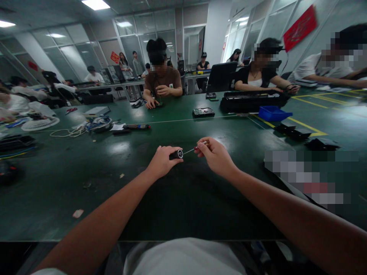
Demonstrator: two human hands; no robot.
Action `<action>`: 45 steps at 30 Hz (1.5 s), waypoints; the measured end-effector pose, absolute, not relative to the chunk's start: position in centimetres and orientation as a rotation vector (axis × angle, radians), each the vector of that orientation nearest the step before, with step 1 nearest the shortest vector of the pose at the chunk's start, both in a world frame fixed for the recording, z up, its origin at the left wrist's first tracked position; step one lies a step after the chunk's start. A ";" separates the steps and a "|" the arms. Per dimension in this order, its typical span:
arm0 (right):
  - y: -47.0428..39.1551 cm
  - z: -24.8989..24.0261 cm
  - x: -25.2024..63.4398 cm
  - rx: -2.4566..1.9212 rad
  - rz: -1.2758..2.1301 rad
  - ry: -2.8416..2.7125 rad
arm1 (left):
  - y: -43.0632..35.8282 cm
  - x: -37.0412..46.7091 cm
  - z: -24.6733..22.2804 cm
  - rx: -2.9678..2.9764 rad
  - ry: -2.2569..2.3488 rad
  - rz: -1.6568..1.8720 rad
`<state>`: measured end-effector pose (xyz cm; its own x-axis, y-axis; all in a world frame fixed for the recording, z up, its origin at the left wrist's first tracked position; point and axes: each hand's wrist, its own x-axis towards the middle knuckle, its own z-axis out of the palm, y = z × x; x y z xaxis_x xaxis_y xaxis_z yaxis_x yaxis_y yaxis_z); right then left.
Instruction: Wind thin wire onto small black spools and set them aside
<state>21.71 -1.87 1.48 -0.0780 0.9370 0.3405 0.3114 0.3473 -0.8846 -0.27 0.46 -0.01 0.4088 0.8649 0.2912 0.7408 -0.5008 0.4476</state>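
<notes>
My left hand (166, 159) is closed around a black cylinder (176, 154) with a pale ring at its end, which faces right. In my right hand (213, 154) is a screwdriver (196, 148) with a red handle, pinched between thumb and fingers. Its thin metal shaft points left and its tip is at or close to the ringed end; I cannot tell whether they touch. Both hands are above the green table (200, 206), near the middle of the view.
Across the table, a person in a brown shirt (163, 82) handles something small. An opened hard drive (203, 112), a blue bin (273, 113) and a long black housing (254, 101) lie beyond my hands. Cables (73, 131) and a dark tool (136, 126) are at the left.
</notes>
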 end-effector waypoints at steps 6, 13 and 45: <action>-1.8 1.6 21.8 -1.158 0.783 -1.611 | 0.4 -0.3 0.1 2.430 1.396 0.728; -1.9 1.7 21.8 -1.189 0.775 -1.593 | 0.3 -0.2 0.3 2.439 1.381 0.719; -2.5 2.0 22.2 -1.220 0.424 -1.711 | 0.3 -0.3 0.1 2.292 1.377 0.797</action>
